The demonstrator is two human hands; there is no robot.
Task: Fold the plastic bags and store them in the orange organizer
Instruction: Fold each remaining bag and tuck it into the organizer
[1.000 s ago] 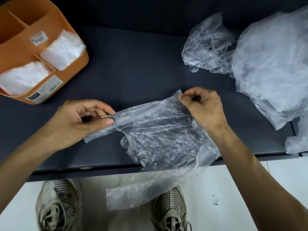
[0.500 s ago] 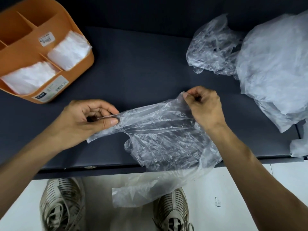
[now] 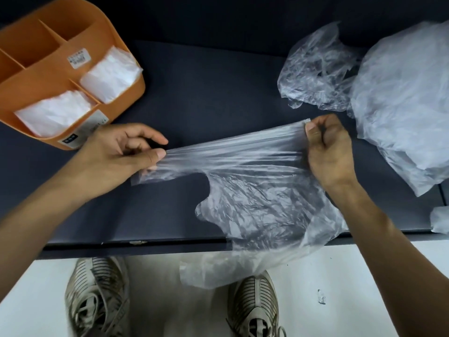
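A clear, crinkled plastic bag [image 3: 255,203] is stretched over the dark table [image 3: 206,93], its lower part hanging past the front edge. My left hand [image 3: 121,154] pinches one end of its upper edge between thumb and fingers. My right hand [image 3: 328,149] grips the other end, so the top edge runs taut between them. The orange organizer [image 3: 36,45] stands at the far left; two of its front compartments hold folded white bags [image 3: 107,71] [image 3: 53,113], and the back compartments look empty.
A crumpled clear bag [image 3: 315,69] and a large heap of bags [image 3: 408,98] lie at the right. A small piece of plastic [image 3: 439,220] sits by the right front edge. Below the table are a white floor and my two shoes.
My hands have moved apart, pulling the bag's top edge from slack to taut. The right hand went right, the left hand stayed near the organizer.
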